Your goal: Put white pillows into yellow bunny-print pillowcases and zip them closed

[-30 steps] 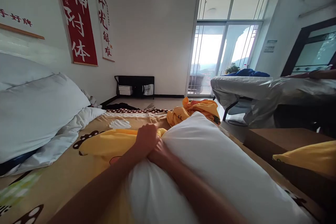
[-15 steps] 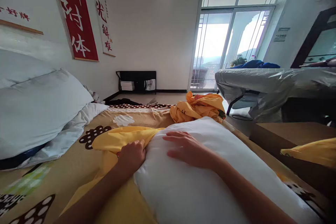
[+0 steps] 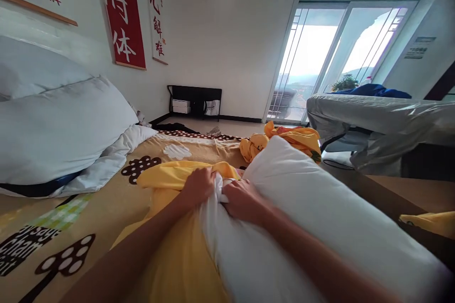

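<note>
A white pillow (image 3: 313, 208) lies on the bed in front of me, partly inside or beneath a yellow pillowcase (image 3: 177, 255); I cannot tell how far in it reaches. My left hand (image 3: 199, 187) is closed on the pillowcase's edge, right where the white fabric bunches up. Fingers curled, my right hand (image 3: 243, 200) grips the pillow's white fabric just beside it. The two fists almost touch, with a pinched white fold between them. Both hands' fingertips are hidden in the cloth.
White pillows (image 3: 64, 128) are stacked at the left on the patterned bedsheet (image 3: 103, 218). Crumpled orange-yellow fabric (image 3: 298, 138) lies at the bed's far edge. A plastic-covered table (image 3: 373, 109) and a cardboard box (image 3: 408, 189) stand to the right.
My right hand has gone from lying loosely spread on the pillow to gripping its fabric beside my left hand. The white fabric is now bunched between them. The view has shifted.
</note>
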Available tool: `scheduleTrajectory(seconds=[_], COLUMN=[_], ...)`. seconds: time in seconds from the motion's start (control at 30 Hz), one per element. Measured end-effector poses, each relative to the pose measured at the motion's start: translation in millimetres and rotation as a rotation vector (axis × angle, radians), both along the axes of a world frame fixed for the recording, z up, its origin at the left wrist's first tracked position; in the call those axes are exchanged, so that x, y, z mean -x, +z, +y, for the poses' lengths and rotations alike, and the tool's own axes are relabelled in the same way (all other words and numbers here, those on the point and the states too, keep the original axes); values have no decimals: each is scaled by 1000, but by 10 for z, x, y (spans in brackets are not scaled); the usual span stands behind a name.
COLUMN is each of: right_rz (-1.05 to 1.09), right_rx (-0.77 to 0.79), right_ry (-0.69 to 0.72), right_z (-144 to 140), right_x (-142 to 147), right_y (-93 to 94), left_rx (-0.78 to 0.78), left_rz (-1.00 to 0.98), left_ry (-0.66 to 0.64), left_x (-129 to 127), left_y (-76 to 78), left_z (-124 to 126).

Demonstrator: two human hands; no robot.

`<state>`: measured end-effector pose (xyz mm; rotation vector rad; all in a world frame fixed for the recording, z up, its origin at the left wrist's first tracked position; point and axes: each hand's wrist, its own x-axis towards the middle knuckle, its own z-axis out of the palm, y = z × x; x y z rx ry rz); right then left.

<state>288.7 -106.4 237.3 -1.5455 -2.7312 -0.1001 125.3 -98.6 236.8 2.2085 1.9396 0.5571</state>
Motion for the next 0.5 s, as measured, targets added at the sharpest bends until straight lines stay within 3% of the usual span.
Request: scheduleTrajectory(seconds=[0.13,0.2,0.27,0.37,0.43,0.5], right_rz=[31,68,76,68,104,190], right_rx=[-97,-129,-146,-178,-237,-325], right_ry=[94,21,-80,-109,-94,-57], right_z=[-145,-31,159,404,430,289], right_x=[306,337,249,-26,-203,-330], right_y=[89,34,-97,-306,-354,-300], left_rx=[-155,-163,-98,46,64,30], left_rz=[-168,-116,17,146,129,109], left_ry=[-89,-122,-131,-84,-64,-71], left_x=[-374,-472,-419,-137,38,124], left_y=[426,474,330,-60,-247,-309], left_z=[15,-7,-32,-80,-142,-242])
